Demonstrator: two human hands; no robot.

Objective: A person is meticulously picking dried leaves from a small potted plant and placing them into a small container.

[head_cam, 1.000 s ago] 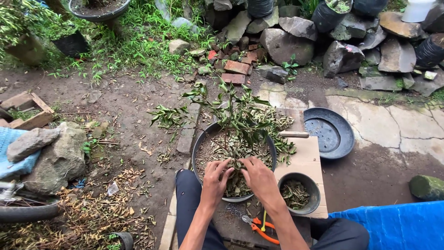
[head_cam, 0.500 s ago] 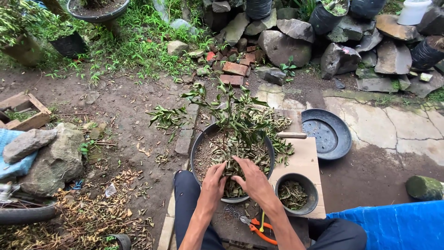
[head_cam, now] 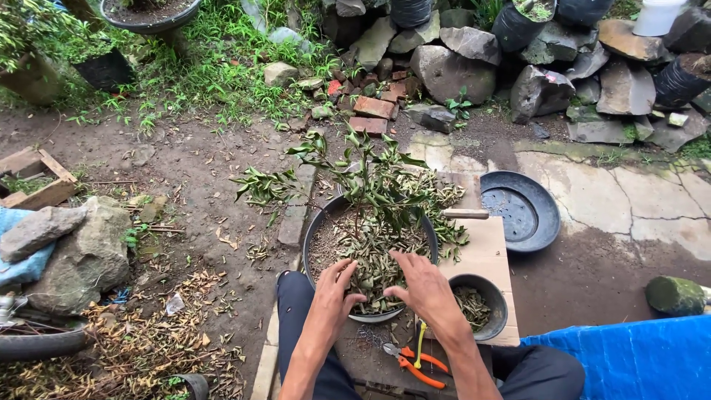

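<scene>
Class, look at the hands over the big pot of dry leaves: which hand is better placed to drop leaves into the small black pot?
Probably the right hand: the small black pot sits just beside it, while the left hand rests on the big pot's far side.

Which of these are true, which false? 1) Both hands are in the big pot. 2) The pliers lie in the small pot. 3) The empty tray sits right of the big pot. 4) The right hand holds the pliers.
1) True: left hand and right hand rest on the leaves in the big pot.
2) False: the pliers lie beside the small pot.
3) True: the tray is there.
4) False: it holds no tool.
</scene>
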